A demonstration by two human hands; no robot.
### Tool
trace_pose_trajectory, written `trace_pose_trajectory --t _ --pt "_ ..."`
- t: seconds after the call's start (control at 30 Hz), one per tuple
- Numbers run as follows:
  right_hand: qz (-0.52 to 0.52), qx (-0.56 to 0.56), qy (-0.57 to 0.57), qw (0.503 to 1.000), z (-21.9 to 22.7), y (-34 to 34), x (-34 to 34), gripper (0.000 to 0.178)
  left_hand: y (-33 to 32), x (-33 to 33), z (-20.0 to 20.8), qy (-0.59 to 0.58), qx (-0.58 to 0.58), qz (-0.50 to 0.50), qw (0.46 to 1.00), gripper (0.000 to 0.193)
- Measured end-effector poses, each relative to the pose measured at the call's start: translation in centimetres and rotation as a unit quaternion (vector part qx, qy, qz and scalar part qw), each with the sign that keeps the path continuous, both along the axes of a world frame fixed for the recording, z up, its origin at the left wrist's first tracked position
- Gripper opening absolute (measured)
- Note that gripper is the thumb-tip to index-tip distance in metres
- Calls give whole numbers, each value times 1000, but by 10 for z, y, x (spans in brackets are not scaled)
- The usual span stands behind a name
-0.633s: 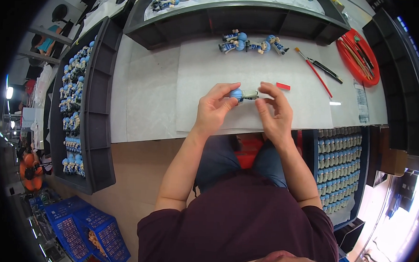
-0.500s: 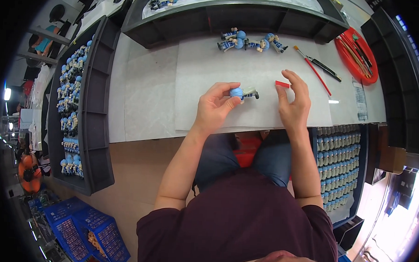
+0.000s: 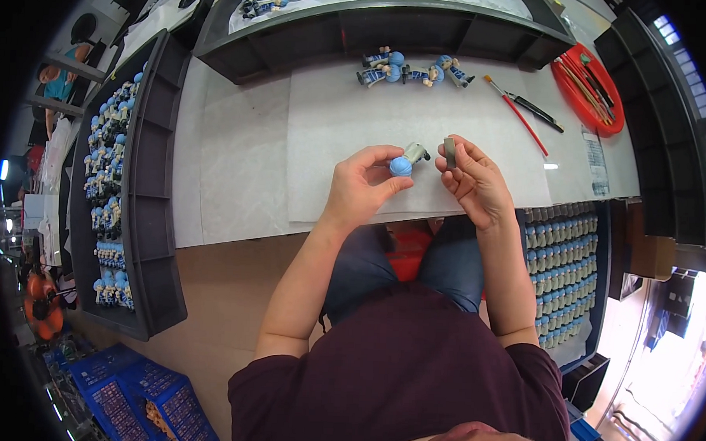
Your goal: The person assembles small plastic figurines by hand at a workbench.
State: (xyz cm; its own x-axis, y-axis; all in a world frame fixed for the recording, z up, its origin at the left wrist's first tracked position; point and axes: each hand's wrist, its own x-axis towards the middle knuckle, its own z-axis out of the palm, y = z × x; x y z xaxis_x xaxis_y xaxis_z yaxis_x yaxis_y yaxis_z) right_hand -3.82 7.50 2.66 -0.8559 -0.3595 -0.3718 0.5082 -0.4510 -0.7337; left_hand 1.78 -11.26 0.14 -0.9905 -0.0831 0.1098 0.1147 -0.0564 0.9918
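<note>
My left hand [image 3: 360,183] is closed around the blue head of a small figurine [image 3: 412,154], pinching it between thumb and fingers above the white sheet. The figurine's pale grey-green back and dark feet point up and to the right. A little to the right, my right hand [image 3: 479,182] grips a small flat rectangular block [image 3: 449,152] between thumb and fingers. Its visible face is grey-brown, and it stands apart from the figurine. Farther back on the sheet lie several similar figurines [image 3: 383,72] with blue heads and blue-and-white bodies.
A paintbrush [image 3: 520,117] and a black pen-like tool [image 3: 537,113] lie right of the figurines, near a red tray [image 3: 617,125] of tools. Black crates stand at the back [image 3: 320,44] and left [image 3: 153,213]. Right of my legs, a blue crate [image 3: 598,295] holds rows of figurines.
The figurine has turned so its feet point up and right. My right hand has moved left and turned, and the block now shows a grey-brown face instead of red.
</note>
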Motion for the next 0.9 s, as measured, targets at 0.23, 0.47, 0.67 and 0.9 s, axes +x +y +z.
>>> trace_pose_trajectory --t 0.23,0.47,0.67,0.9 --pt "-59 37 59 996 -8 -7 1 26 1 -1 2 3 -33 6 999 36" --pt "-71 278 296 911 -18 -28 12 17 2 2 3 3 -49 -11 999 33" --pt "-128 295 326 889 -21 -37 17 21 4 0 4 27 -86 -17 996 30" --pt "-106 279 313 902 -18 -35 20 25 5 2 4 56 -135 -5 989 29"
